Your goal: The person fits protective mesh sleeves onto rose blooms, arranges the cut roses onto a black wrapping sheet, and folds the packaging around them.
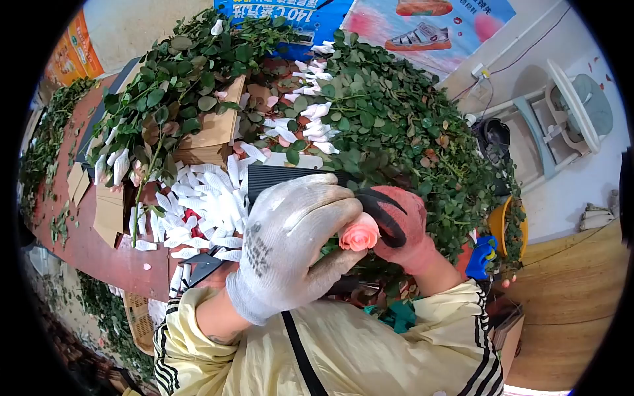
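Observation:
A pink rose (360, 232) sits between my two hands, its bloom facing me; its stem is hidden. My left hand (290, 237), in a white knitted glove with grey smudges, curls its thumb and fingers around the bloom's left side. Close against the bloom's right side is my right hand (396, 224), in a red glove with black-coated fingers, which are bent inward. Behind the hands lies a black ribbed board (284, 179). A pile of white foam-net sleeves (211, 198) covers the table to the left of my left hand.
Leafy rose stems (396, 112) with white-sleeved heads are heaped at the back right. More stems (172, 79) lie over brown cardboard sheets (214, 125) on the red table (72, 224). A yellow bucket (515, 228) and a pale high chair (548, 119) stand right.

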`<state>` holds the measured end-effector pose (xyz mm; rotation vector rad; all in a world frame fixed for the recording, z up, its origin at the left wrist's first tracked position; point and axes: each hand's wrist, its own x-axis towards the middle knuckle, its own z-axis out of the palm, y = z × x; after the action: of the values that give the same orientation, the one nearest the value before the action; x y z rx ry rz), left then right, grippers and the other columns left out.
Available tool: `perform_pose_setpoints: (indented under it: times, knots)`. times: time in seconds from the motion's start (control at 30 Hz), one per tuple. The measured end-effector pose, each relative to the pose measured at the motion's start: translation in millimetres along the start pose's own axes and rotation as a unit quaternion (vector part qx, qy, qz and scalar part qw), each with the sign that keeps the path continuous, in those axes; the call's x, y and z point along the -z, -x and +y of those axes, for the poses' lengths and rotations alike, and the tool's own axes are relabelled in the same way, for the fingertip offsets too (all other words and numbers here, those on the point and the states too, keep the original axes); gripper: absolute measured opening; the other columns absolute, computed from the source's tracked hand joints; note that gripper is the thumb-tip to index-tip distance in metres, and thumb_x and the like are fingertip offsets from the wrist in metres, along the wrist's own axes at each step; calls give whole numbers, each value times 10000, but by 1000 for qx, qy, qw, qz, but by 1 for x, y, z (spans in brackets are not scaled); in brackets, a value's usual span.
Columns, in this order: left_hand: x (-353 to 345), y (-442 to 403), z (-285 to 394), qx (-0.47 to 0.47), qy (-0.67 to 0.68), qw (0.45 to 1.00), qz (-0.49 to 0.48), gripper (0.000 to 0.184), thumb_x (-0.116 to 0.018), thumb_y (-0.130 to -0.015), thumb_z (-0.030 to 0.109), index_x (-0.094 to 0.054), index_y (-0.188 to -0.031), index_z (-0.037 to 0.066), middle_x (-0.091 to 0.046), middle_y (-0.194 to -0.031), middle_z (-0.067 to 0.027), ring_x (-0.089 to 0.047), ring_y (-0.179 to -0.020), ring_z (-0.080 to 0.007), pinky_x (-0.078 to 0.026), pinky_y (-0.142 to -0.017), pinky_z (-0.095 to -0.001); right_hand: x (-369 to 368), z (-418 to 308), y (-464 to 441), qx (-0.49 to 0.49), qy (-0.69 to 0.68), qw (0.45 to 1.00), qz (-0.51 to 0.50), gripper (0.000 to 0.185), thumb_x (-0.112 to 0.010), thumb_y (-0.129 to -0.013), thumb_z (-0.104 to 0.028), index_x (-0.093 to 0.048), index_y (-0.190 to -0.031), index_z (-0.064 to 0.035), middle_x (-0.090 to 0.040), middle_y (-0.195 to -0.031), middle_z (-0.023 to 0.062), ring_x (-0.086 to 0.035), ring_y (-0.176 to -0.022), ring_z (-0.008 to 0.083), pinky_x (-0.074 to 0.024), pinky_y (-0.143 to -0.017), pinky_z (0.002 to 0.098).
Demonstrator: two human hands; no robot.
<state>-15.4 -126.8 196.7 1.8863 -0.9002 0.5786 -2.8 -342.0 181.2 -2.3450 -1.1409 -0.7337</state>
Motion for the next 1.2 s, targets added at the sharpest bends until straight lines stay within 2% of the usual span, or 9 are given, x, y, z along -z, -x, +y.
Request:
perform_pose_setpoints:
  times: [0.13, 0.23, 0.4, 0.5, 0.7, 0.93, 1.07, 1.1, 1.2]
  knots:
    - [24, 18, -22, 58, 5, 998, -10, 548, -699, -696, 135, -517, -1184, -38, -547, -1190, -221, -527, -1109, -395, -407, -955, -440, 72, 31, -9, -2, 252, 961, 114, 371, -596, -683, 53, -610, -1053, 40, -648, -992, 158, -637, -886, 291, -528, -793, 400]
    - [13, 76, -43, 180, -41, 966, -181, 527, -655, -784, 257, -509, -1193, -41, -521, -1226, -221, -498, -1153, -391, -392, -974, -445, 129, 62, -25, 10, 317, 908, 274, 326, -545, -786, 107, -579, -1110, 83, -640, -1088, 158, -623, -991, 241, -526, -847, 377]
    - [-26, 103, -42, 220, -151, 911, -315, 713, -549, -839, 506, -453, -1276, -49, -395, -1361, -261, -366, -1285, -391, -288, -1065, -446, 82, 8, -45, 128, 303, 944, -31, 319, -597, -805, -59, -587, -1110, 35, -621, -1106, 163, -618, -984, 297, -504, -839, 426]
    - [-40, 110, -46, 237, -188, 880, -365, 767, -500, -847, 561, -427, -1314, -42, -336, -1410, -263, -312, -1325, -389, -253, -1084, -457, 7, -26, -49, 126, 300, 937, -128, 185, -610, -839, -196, -590, -983, -83, -545, -849, 23, -552, -757, 109, -465, -607, 267]
    - [-43, 119, -43, 251, -211, 848, -416, 760, -445, -862, 584, -467, -1289, -45, -374, -1392, -250, -331, -1329, -348, -258, -1082, -420, -140, 10, 38, -99, 114, 859, -490, 466, -591, -756, -237, -532, -1205, -124, -559, -1102, 85, -573, -955, 229, -467, -829, 373]
    - [-41, 128, -43, 225, -165, 889, -364, 712, -493, -854, 539, -495, -1246, -56, -402, -1363, -266, -374, -1294, -365, -288, -1068, -431, -151, 27, 62, -74, 35, 933, -350, 442, -576, -779, -249, -542, -1212, -166, -554, -1206, 127, -600, -960, 263, -448, -880, 375]
    - [-43, 120, -40, 219, -138, 894, -365, 601, -587, -832, 400, -504, -1218, -53, -383, -1380, -279, -357, -1300, -405, -294, -1072, -452, -183, 27, 85, -137, -121, 958, -220, 96, -476, -829, -141, -541, -780, -193, -430, -700, 6, -462, -560, 142, -419, -544, 274]
    - [-45, 122, -38, 220, -141, 893, -365, 580, -594, -823, 366, -506, -1217, -49, -391, -1375, -280, -361, -1298, -407, -295, -1071, -454, -188, 29, 90, -15, 25, 996, -86, 68, -493, -827, -169, -544, -785, -189, -484, -734, 11, -496, -602, 150, -417, -564, 293]
    - [-39, 116, -39, 231, -125, 879, -398, 519, -595, -812, 239, -496, -1235, -44, -420, -1353, -276, -400, -1269, -402, -316, -1057, -450, -186, 25, 83, -33, 78, 969, -231, 196, -472, -826, -175, -609, -967, -165, -576, -877, 54, -578, -731, 199, -408, -648, 348]
